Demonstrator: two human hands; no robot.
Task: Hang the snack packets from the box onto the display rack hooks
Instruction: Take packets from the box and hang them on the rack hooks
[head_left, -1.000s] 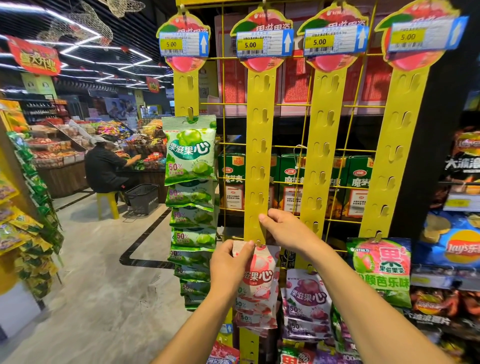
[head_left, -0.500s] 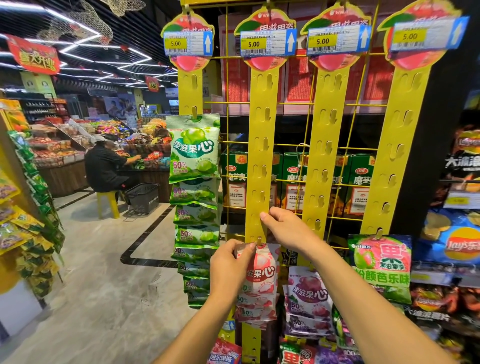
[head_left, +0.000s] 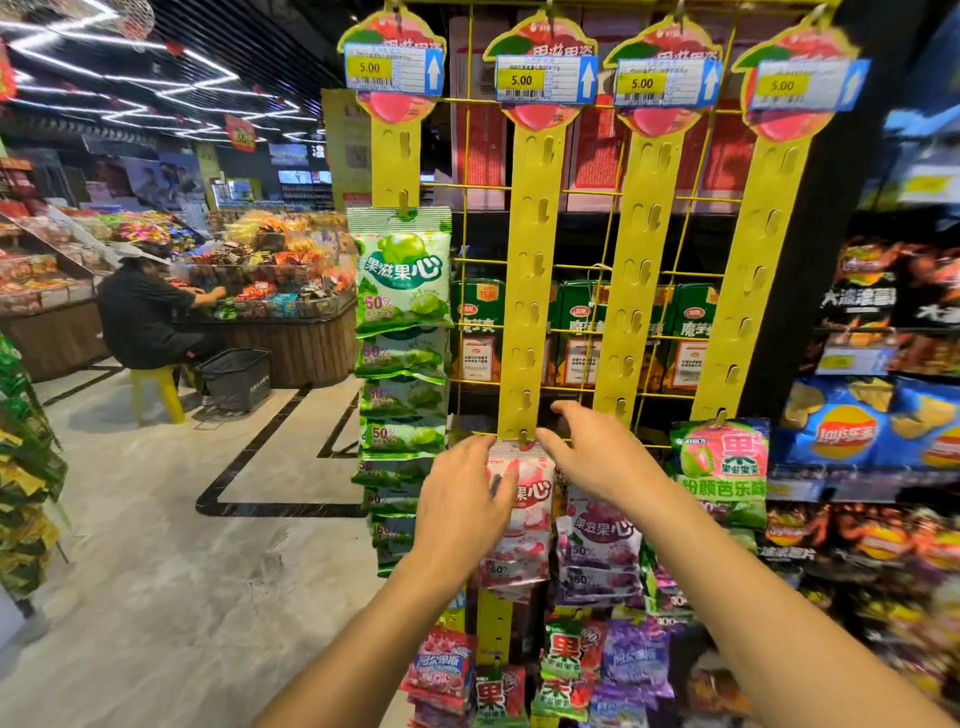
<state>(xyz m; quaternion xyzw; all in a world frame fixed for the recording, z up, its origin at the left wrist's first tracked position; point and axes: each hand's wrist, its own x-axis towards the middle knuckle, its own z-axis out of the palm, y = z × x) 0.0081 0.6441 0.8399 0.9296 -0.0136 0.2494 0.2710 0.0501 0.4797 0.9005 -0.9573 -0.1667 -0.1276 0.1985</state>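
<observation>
Your pink packet (head_left: 530, 499) has risen onto a hook (head_left: 523, 437) low on the second yellow strip (head_left: 535, 270) and hangs there; your left grip (head_left: 462, 514) pinches its upper left edge, thumb across the front. Your right grip (head_left: 597, 457) is spread, fingertips (head_left: 545, 436) beside the hook.

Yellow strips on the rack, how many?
4 strips side by side: leftmost, second above the pink packet, third, rightmost. None seems hidden.

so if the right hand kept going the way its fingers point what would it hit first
Most likely the yellow strip, at the hook carrying the pink packet: the right hand points up-left at it. Depth is unclear.
</observation>
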